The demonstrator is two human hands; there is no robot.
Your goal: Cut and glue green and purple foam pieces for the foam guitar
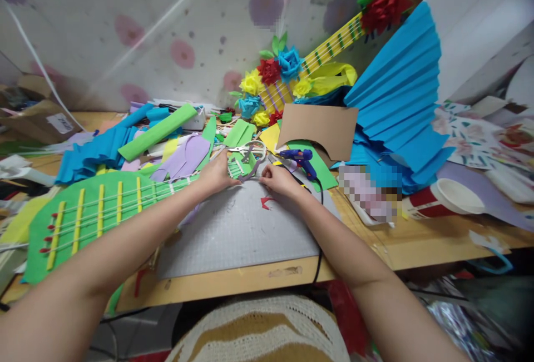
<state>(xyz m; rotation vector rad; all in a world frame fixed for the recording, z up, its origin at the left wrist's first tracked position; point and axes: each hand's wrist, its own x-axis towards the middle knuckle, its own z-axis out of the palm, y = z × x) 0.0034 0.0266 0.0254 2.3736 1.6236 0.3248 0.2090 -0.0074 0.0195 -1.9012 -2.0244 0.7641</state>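
My left hand (217,174) rests over the neck of a green paper guitar (161,187), its thumb apart from the fingers. The guitar has yellow paper bars and white strings, and lies at the left. My right hand (278,178) is closed in a pinch above the grey cutting mat (244,234); what its fingertips hold is too small to make out. A thin grey-purple strip (253,168) curves between the two hands. Just beyond lie scissors (238,149). A blue glue gun (297,155) is right behind my right hand, and a red paper scrap (266,203) lies on the mat.
A yellow paper guitar with paper flowers (277,92) leans on the wall. Brown cardboard (319,128) and pleated blue paper (403,89) stand at the back right. A paper cup (442,198) is on the right. The glue gun's black cord (320,245) hangs over the table's front edge.
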